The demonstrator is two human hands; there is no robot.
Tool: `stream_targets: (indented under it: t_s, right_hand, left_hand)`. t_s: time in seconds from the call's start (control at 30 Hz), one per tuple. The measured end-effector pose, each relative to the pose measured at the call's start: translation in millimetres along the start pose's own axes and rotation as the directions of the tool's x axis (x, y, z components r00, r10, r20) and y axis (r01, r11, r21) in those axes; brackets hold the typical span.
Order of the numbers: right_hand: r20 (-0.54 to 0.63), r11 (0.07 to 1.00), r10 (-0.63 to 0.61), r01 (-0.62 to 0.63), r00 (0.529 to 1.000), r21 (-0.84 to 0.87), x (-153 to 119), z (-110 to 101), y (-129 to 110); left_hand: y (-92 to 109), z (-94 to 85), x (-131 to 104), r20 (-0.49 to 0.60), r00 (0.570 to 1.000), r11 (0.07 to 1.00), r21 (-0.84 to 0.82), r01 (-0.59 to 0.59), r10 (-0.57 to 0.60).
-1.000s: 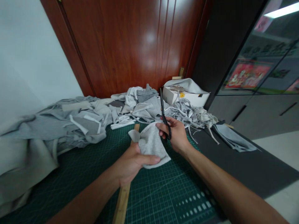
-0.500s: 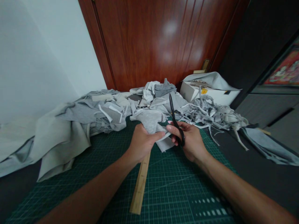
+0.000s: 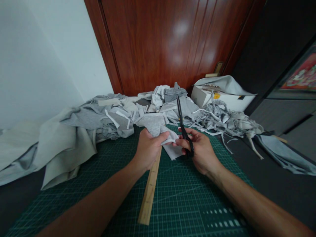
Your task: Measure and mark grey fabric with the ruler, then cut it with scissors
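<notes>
A piece of light grey fabric (image 3: 155, 125) is gripped in my left hand (image 3: 148, 149), thumb on top, above the cutting mat. Black scissors (image 3: 181, 121) sit in my right hand (image 3: 201, 148), blades together and pointing away from me. The right thumb and fingertips also touch the right corner of the fabric. Below the hands, another grey fabric piece (image 3: 173, 151) lies on the green cutting mat (image 3: 180, 197). A wooden ruler (image 3: 150, 194) runs toward me from under my left hand, its far part hidden.
Heaped grey and white fabric (image 3: 98, 115) spreads along the left and back. At the back right stands a white box (image 3: 224, 98), with a tangle of fabric strips (image 3: 227, 118) before it. Folded grey cloth (image 3: 283, 153) lies far right. A wooden door (image 3: 153, 42) rises behind.
My left hand has shifted slightly along the fabric, and its right corner now lies flatter between the hands. The scissors have tilted slightly left, still held in my right hand.
</notes>
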State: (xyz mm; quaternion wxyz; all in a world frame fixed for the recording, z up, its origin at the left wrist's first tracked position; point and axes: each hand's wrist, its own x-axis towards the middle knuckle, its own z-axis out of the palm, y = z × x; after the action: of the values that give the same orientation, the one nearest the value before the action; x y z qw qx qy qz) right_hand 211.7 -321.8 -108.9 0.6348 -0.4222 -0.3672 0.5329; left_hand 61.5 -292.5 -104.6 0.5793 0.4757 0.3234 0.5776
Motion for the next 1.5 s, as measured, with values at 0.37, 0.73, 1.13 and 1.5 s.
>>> stream_targets:
  t_s: [0.37,0.73,1.13,1.5]
  right_hand:
    - [-0.032,0.984,-0.134,0.129,0.991,-0.122,2.8,-4.6,-2.3]
    - [-0.024,0.999,-0.011,0.010,1.000,-0.052,4.3,-5.0,-2.5]
    - [0.072,1.000,-0.002,0.004,0.997,-0.030,3.7,-7.8,0.6]
    - [0.063,0.997,-0.048,0.052,0.997,-0.064,3.4,-9.4,0.0]
  left_hand:
    - [4.5,-2.9,0.2,0.187,0.973,0.991,0.009,0.133,-0.132]
    - [-8.6,-4.0,2.7,0.047,0.990,0.987,0.090,-0.136,0.132]
    - [6.1,3.4,3.0,0.032,0.998,0.979,-0.195,0.056,-0.050]
    - [5.1,5.3,-0.1,0.106,0.991,0.967,-0.229,0.109,-0.087]
